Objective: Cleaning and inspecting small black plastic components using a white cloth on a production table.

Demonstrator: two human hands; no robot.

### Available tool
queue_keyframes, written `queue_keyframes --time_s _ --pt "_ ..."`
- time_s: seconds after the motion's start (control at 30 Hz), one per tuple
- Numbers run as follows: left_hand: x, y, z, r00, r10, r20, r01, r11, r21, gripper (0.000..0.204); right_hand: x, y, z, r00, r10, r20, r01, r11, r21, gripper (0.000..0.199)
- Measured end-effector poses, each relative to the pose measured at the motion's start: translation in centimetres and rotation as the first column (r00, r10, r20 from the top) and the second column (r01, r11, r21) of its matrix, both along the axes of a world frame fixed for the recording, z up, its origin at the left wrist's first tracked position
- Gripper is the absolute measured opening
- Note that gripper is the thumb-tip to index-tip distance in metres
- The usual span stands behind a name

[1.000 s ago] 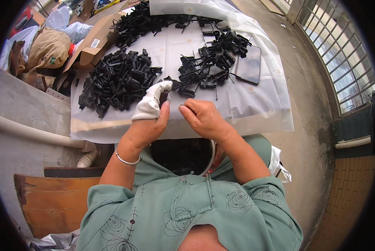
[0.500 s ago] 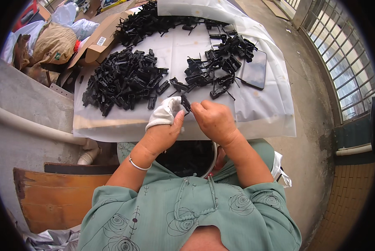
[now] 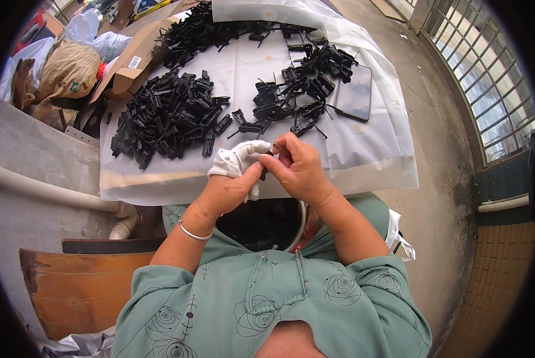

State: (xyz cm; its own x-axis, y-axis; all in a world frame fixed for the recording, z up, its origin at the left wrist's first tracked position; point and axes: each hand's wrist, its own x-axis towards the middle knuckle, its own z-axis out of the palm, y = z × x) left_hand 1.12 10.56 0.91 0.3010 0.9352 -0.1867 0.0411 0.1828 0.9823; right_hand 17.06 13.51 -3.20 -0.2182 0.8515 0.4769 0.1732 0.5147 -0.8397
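Observation:
My left hand (image 3: 229, 190) grips a bunched white cloth (image 3: 239, 161) wrapped over its fingers. Pressed against it, my right hand (image 3: 297, 168) pinches a small black plastic part (image 3: 265, 173) that is mostly hidden between the two hands. Both hands hover over the near edge of a white plastic sheet (image 3: 363, 161). A heap of black plastic clips (image 3: 166, 116) lies on the sheet to the left, and a looser cluster of black clips (image 3: 300, 83) sits ahead of my right hand.
A dark phone (image 3: 354, 92) lies on the sheet at the right. A third pile of black clips (image 3: 202, 27) sits at the far end by a cardboard box (image 3: 130, 65). Sacks (image 3: 65, 71), a white pipe (image 3: 47, 191) and a window grille (image 3: 488, 77) surround the sheet.
Both hands have drawn back from the clip piles toward my body, holding the cloth and a black part. The view has shifted so the sheet sits a little lower.

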Motion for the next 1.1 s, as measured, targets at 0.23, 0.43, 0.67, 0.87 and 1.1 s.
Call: queue_keyframes --time_s 0.23,0.43,0.67,0.87,1.1 --pt "0.2 -0.7 -1.1 0.991 0.130 -0.032 -0.119 0.966 0.231 0.029 0.1 -0.1 0.7 0.962 0.144 -0.230 -0.201 0.949 -0.245 0.015" --pt "0.5 -0.7 -1.2 0.965 0.208 -0.161 -0.160 0.950 0.268 0.027 0.5 -0.5 1.1 0.960 0.281 0.009 -0.271 0.932 -0.240 0.023" --pt "1.1 -1.1 -0.2 0.974 0.197 -0.112 -0.174 0.967 0.186 0.028 0.7 -0.5 1.4 0.955 0.289 -0.067 -0.296 0.924 -0.242 0.024" --pt "0.9 -0.5 -2.3 0.852 0.363 -0.378 -0.011 0.734 0.679 0.028 -0.5 -1.1 0.4 0.986 0.155 0.057 -0.146 0.979 -0.144 0.025" --pt "0.5 -0.7 -3.4 0.781 0.426 -0.458 0.031 0.705 0.709 0.028 -1.5 -0.9 -0.3 0.990 0.141 -0.006 -0.138 0.956 -0.259 0.026"
